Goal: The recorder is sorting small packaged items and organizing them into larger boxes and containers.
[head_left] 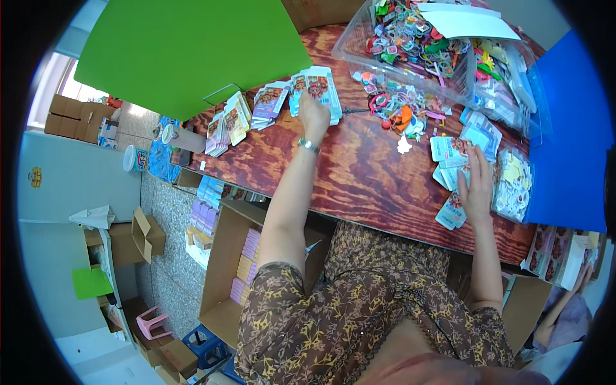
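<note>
On the wood-grain table (366,173), my left hand (314,120) is at a fanned stack of light-blue printed cards (326,86). Its fingers are curled onto the stack's near edge, and their tips are partly hidden. To its left lie purple cards (268,102) and yellow cards (237,120) with pink-edged ones (218,136). My right hand (476,192) has its fingers stretched out over loose light-blue cards (447,149). More cards (453,213) lie beside its palm. A clear bag of small pale pieces (513,186) sits just right of this hand.
A clear plastic bin (471,77) of colourful keychains and trinkets stands at the back right, with a loose pile (404,109) before it. A green panel (173,51) and a blue panel (571,135) flank the table. Below is an open carton (221,269). Another person's arm (558,308) shows at lower right.
</note>
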Motion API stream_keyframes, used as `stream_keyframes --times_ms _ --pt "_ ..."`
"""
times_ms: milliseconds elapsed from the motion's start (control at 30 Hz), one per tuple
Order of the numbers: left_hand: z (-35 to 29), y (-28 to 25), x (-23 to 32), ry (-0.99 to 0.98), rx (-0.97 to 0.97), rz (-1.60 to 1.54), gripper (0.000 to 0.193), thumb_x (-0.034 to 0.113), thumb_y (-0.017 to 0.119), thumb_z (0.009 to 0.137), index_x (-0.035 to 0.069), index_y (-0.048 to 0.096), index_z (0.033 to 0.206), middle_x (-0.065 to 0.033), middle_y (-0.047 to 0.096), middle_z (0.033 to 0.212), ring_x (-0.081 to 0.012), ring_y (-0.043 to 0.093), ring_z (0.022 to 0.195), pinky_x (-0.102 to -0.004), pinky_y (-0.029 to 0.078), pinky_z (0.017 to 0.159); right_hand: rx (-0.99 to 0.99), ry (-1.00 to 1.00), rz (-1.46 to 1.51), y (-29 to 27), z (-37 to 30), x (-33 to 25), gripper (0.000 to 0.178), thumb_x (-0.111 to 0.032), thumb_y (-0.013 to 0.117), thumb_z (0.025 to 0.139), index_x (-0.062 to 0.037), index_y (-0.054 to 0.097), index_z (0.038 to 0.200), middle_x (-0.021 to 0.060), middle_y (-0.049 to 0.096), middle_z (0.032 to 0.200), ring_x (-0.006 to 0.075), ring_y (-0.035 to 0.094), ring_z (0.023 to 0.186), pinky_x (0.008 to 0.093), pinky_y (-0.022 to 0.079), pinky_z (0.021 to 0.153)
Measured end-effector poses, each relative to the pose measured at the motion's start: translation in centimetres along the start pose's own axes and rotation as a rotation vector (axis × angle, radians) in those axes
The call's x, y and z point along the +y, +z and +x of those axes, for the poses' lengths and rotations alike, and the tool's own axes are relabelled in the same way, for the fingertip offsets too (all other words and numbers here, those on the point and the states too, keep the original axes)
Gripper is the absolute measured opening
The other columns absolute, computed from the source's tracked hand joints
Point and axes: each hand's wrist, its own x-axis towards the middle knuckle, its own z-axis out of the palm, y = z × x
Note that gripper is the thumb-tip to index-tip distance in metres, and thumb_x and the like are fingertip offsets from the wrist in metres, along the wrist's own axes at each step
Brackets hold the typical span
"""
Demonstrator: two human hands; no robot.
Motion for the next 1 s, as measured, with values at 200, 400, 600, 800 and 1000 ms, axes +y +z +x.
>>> stream_keyframes --times_ms 200,400,600,800,1000 --pt "6.1 5.2 2.9 -0.007 -0.113 0.053 0.029 -0.001 0.059 0.081 -0.006 0.053 0.108 -0.0283 0.064 0.104 -0.0451 0.062 0.1 -0.0514 0.049 0.086 -0.077 -0.043 0.034 0.7 -1.0 -1.2 0.059 -0.003 0.069 0.084 -0.0093 0.054 0.14 0.0174 0.049 0.144 0.0384 0.047 0.132 0.0478 0.04 0.108" --pt "7.5 6.3 2.7 0.341 -0.185 0.352 0.027 0.001 0.063 0.078 -0.005 0.059 0.104 -0.0253 0.063 0.109 -0.0416 0.061 0.096 -0.0477 0.052 0.081 -0.136 -0.006 -0.102 -0.5 -0.2 2.6 0.062 -0.012 0.073 0.083 -0.0129 0.052 0.141 0.0148 0.047 0.147 0.0379 0.045 0.134 0.0483 0.039 0.11" --pt "5.1 4.6 5.6 0.702 0.091 0.338 0.034 0.015 0.072 0.082 0.001 0.062 0.112 -0.0183 0.061 0.116 -0.0382 0.056 0.105 -0.0473 0.049 0.086 -0.565 0.025 -0.247 0.2 4.9 3.6 0.096 -0.03 0.083 0.075 -0.0219 0.031 0.155 0.0149 0.028 0.16 0.039 0.025 0.148 0.0571 0.026 0.118" --pt "-5.0 0.5 9.5 0.677 -0.103 -0.149 0.038 0.012 0.074 0.086 0.001 0.063 0.12 -0.0155 0.067 0.111 -0.0293 0.063 0.103 -0.0393 0.049 0.088 -0.806 0.005 -0.162 1.8 6.9 6.6 0.08 -0.032 0.083 0.074 -0.0195 0.047 0.144 0.013 0.051 0.133 0.0357 0.051 0.125 0.0586 0.032 0.114" --pt "-17.7 0.6 13.3 0.01 -0.62 -0.956 0.063 0.008 0.077 0.084 0.002 0.046 0.14 -0.0098 0.059 0.128 -0.0194 0.059 0.112 -0.0326 0.052 0.092 -0.391 -0.01 0.316 0.7 6.1 4.5 0.077 -0.032 0.082 0.077 -0.0141 0.047 0.143 0.0131 0.055 0.132 0.0303 0.057 0.117 0.043 0.045 0.102"
